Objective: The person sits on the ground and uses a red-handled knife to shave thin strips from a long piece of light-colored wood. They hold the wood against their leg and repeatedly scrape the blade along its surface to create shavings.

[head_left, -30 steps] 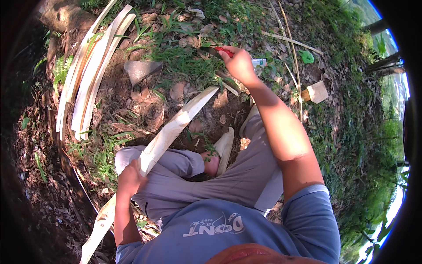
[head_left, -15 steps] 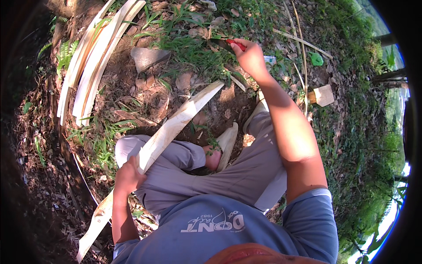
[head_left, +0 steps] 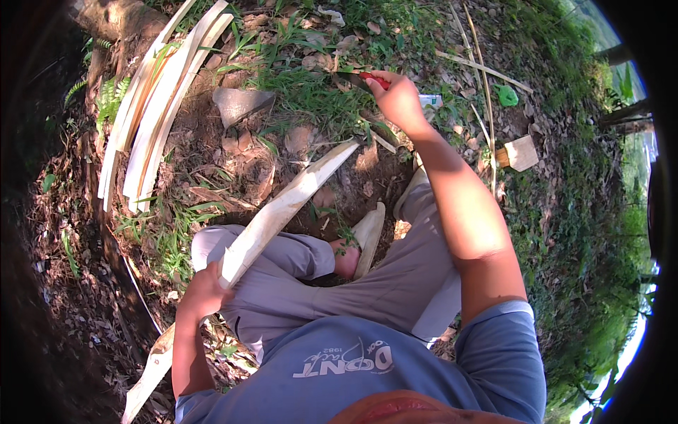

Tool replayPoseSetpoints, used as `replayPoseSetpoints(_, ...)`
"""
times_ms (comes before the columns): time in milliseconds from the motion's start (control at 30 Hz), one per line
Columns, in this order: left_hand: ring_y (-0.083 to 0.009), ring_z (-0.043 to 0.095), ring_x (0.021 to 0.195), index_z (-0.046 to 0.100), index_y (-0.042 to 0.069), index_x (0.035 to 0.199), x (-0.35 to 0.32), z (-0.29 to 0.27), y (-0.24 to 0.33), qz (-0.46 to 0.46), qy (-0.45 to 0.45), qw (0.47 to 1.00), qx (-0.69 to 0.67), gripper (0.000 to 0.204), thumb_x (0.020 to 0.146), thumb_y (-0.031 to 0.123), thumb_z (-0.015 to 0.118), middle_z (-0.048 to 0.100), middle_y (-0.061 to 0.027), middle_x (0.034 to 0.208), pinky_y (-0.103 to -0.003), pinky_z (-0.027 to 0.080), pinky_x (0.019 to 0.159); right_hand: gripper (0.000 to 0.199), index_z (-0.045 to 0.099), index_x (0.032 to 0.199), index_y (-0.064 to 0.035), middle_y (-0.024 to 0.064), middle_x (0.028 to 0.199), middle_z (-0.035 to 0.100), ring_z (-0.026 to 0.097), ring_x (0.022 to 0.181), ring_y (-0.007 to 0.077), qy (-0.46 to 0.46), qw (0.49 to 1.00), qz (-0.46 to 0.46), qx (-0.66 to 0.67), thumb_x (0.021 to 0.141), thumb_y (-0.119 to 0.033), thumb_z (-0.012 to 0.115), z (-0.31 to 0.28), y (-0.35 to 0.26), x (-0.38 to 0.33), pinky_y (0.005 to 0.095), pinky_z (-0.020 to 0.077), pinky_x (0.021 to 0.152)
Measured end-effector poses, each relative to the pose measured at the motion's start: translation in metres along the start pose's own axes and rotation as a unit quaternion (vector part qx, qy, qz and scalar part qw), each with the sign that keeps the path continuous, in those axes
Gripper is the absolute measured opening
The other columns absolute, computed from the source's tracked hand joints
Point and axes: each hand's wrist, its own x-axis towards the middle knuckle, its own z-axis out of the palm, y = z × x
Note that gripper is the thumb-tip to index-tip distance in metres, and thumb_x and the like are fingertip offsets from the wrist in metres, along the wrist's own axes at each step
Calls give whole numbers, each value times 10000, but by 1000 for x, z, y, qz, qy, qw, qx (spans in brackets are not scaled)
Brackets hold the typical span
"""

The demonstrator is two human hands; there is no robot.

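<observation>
A long pale wooden strip [head_left: 282,203] lies slantwise over my left thigh. My left hand [head_left: 203,291] is closed around it near its middle; its lower end passes behind my left forearm, and its far end tapers to a point above the ground between my legs. Out ahead, my right hand [head_left: 397,101] grips a knife [head_left: 374,80] by its red handle. The dark blade points left over the grass, apart from the strip.
Several split wooden strips [head_left: 152,106] lie at the far left beside a grey stone [head_left: 241,104]. On the right are thin sticks [head_left: 484,92], a green plastic scrap [head_left: 507,95] and a cut wood block [head_left: 521,153]. A small packet [head_left: 430,101] lies beyond my right wrist.
The wooden strip has turned slightly in my left hand, and its far tip sits a little lower. My right hand has shifted slightly left and nearer with the knife.
</observation>
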Motion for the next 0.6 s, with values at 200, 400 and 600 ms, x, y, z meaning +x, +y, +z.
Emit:
replayPoseSetpoints(200, -488, 734, 1002, 593, -91, 1207, -7, -17, 9, -9, 0, 1000, 11, 604, 740, 210, 831, 732, -336, 1044, -497, 571, 907, 336, 785, 1241, -74, 213, 1012, 794, 769, 936, 395, -52, 997, 49, -13, 1005, -308, 740, -5, 5, 5, 441, 594, 856)
replayPoseSetpoints(400, -427, 753, 958, 638, -102, 1206, -19, -1, -4, -16, -10, 999, -50, 588, 718, 160, 836, 754, -306, 1011, -465, 566, 881, 351, 780, 1243, -61, 224, 1022, 793, 769, 964, 404, -66, 997, 37, -15, 1013, -319, 717, -7, 0, 7, 434, 594, 881)
replayPoseSetpoints(600, -226, 741, 902, 681, -72, 1271, -36, 14, -59, -31, -123, 982, -138, 499, 795, 25, 797, 770, -171, 1052, -383, 582, 833, 341, 769, 1198, -21, 261, 1006, 773, 766, 943, 406, -62, 998, 23, -4, 1008, -299, 711, 2, -2, 5, 434, 589, 848)
